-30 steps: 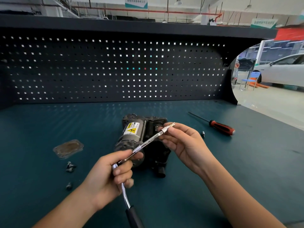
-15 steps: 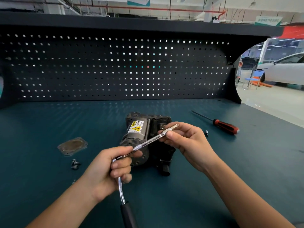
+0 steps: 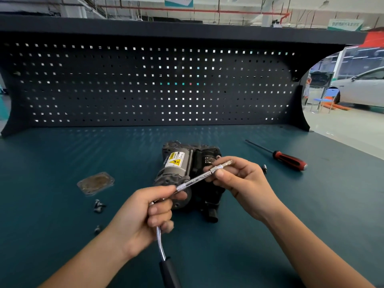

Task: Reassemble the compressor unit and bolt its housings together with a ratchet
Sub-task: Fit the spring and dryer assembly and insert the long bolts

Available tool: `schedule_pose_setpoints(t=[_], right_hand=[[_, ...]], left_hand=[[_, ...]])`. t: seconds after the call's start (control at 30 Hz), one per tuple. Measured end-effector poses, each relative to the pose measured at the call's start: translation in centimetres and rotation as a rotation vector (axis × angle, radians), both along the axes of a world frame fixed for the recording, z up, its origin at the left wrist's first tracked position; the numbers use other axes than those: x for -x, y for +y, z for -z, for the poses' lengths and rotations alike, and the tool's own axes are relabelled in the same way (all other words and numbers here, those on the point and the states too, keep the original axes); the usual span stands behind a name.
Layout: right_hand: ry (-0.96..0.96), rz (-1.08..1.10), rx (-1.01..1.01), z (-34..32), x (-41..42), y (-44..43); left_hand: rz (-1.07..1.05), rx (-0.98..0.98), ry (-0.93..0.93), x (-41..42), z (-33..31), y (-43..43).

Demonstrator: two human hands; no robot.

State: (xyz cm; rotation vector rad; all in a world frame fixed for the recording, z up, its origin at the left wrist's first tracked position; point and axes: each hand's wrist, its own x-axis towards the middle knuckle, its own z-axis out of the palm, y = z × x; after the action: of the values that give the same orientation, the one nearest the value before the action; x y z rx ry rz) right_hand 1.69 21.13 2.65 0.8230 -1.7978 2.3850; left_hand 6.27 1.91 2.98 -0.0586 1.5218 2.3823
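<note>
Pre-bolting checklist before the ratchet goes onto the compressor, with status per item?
1. Chrome ratchet with black grip in hand: ok, left hand grips its head.
2. Silver extension bar seated in ratchet: cannot tell, fingers hide the joint.
3. Bit at bar tip: cannot tell, right hand pinches there.
4. Grey-black compressor unit resting on teal bench: ok.
5. Dark loose bolts available: ok, left of unit.
6. Flat metal plate fitted: not ok, lies apart on bench.
</note>
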Motion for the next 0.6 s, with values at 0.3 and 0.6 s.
schedule_pose_setpoints(t=[0.3, 0.6], right_hand=[[-0.077, 0.03, 0.063, 0.8, 0.1, -0.7], [0.386, 0.449, -0.918, 4.1, 1.9, 1.0]], left_hand=[[0.075, -0.092, 0.01, 0.0, -0.5, -0.5], [0.041, -0.298, 0.091, 0.0, -1.1, -1.9]])
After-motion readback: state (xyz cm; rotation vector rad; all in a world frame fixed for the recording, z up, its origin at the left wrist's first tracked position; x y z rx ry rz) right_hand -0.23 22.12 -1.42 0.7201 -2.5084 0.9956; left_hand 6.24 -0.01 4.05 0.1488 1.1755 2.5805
